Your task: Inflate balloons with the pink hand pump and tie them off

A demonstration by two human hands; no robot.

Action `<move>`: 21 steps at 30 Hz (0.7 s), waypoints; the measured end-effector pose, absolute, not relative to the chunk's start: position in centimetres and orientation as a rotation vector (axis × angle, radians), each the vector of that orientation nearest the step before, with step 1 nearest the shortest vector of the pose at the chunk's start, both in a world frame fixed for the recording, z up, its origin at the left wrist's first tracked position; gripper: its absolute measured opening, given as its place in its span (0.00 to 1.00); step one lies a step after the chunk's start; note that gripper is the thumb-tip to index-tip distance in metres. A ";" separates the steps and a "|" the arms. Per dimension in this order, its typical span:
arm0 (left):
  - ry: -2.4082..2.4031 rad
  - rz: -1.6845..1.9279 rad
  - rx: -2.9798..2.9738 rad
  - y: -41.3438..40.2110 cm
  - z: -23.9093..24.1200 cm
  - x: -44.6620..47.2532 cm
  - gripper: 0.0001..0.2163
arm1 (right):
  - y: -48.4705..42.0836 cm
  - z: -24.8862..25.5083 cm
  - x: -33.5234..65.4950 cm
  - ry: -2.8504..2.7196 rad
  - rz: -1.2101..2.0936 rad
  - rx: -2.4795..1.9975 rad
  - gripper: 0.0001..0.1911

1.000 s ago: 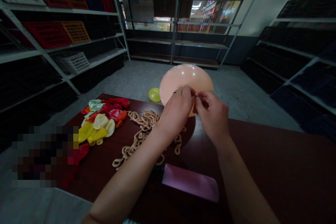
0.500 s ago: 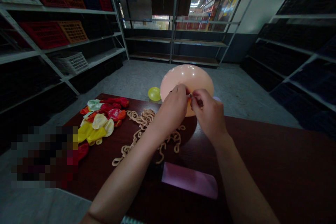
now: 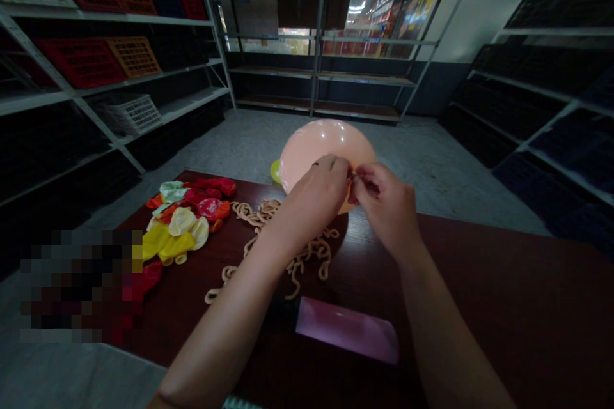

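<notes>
A large inflated peach balloon [image 3: 311, 147] is held up above the far side of the dark table. My left hand [image 3: 326, 185] is closed at its near side, a ring on one finger, with the fingertips pinching around the balloon's neck. Right beside it, my right hand [image 3: 386, 204] is also closed, thumb and forefinger pressed on the neck. The fingertips of both hands meet there, and the neck itself is mostly hidden. Beneath my left forearm lies a tangle of beige cord-like strands [image 3: 311, 255]. A pinkish-purple cylinder [image 3: 348, 329] with a dark end lies between my forearms.
Several uninflated balloons [image 3: 182, 230] in red, yellow, white and mint lie at the table's left. A small yellow-green balloon [image 3: 275, 171] shows behind the peach one. Metal shelving [image 3: 316, 70] stands at the back, and crates [image 3: 79, 64] fill shelves on the left.
The peach balloon has shifted left and covers more of the yellow-green balloon. Both hands have moved slightly right, still pinching together at the neck.
</notes>
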State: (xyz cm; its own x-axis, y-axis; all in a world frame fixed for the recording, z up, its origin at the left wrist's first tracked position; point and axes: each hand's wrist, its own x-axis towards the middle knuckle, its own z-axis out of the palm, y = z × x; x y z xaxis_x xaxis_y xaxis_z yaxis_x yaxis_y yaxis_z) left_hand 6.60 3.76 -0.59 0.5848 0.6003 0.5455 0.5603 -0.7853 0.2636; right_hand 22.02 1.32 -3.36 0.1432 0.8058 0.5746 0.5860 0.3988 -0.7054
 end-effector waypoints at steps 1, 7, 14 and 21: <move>1.011 0.969 2.747 3.7 -0.5 6.6 0.07 | 1.3 -3.4 22.0 -1.548 0.234 -1.291 0.04; 1.061 0.999 2.667 4.1 -0.6 6.3 0.06 | 1.4 -3.6 22.0 -1.640 0.021 -1.356 0.05; 1.052 1.061 2.438 5.5 -1.3 6.1 0.05 | 1.7 -4.6 21.3 -1.789 -0.224 -1.406 0.07; 1.082 1.036 2.569 6.2 -2.3 5.9 0.04 | 2.0 -5.3 20.4 -1.789 -0.105 -1.469 0.08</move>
State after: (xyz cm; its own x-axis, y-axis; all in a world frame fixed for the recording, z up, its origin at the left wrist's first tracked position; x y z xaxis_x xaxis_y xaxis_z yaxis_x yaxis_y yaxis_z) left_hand 5.88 6.18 -2.25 0.4959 0.6824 0.5370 0.5661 -0.7230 0.3960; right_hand 20.41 1.96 -5.35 -0.0040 0.7884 0.6151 0.8550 0.3217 -0.4069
